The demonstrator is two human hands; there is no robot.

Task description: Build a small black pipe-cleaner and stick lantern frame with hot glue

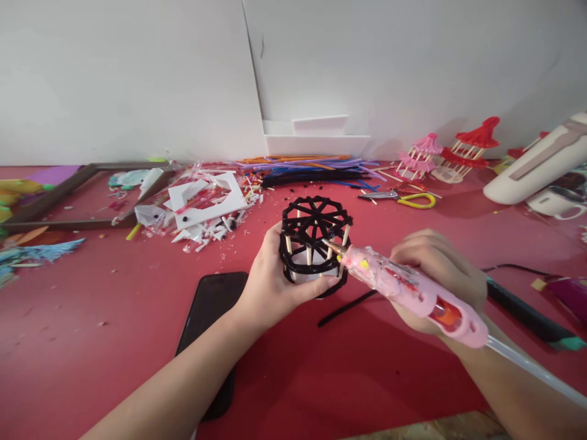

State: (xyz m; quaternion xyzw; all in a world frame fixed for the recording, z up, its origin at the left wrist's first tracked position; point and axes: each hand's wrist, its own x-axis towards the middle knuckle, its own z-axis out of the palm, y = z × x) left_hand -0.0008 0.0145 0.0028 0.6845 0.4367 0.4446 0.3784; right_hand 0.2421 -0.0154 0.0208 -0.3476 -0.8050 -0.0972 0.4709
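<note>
My left hand [275, 278] grips a small round frame [316, 223] by its lower side, thumb across the front. The frame is built of black fuzzy strips, with pale sticks as posts and a spoked top. My right hand [428, 269] is closed around a pink hot glue gun [403, 287], whose body hides part of the fingers. The gun's metal nozzle touches or nearly touches the front of the frame's upper ring. A clear glue stick [536, 366] extends from its rear. Below the frame, a black strip [346, 307] lies on the table.
A black phone [213, 305] lies beside my left forearm. White foam scraps [206, 205], pipe cleaners [312, 173] and yellow-handled scissors [401, 198] are farther back. Pink [422, 156] and red pavilion models [472, 143] stand back right, near a white mug [559, 200]. A black-handled tool [523, 311] lies right.
</note>
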